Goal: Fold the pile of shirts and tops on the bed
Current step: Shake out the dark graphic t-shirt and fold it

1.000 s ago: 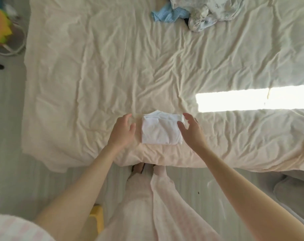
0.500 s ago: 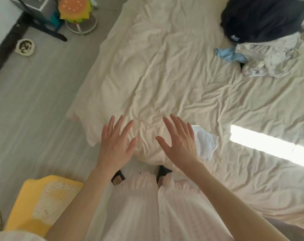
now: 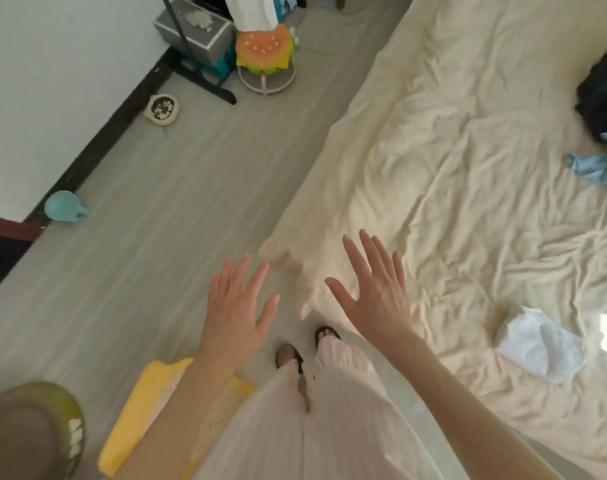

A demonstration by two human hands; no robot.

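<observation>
Showing both the left hand (image 3: 238, 306) and right hand (image 3: 375, 292) spread and empty between garments, the folded white top (image 3: 541, 344) on the bed (image 3: 451, 168), next reach toward the unfolded pile (image 3: 600, 140) beyond.

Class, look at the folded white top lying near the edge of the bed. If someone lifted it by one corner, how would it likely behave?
The white top is thin cloth, so it would probably go floppy and its folds would fall open. It looks small and light, so it should lift easily. Pushed across the rumpled sheet, it would likely bunch rather than slide.
</observation>
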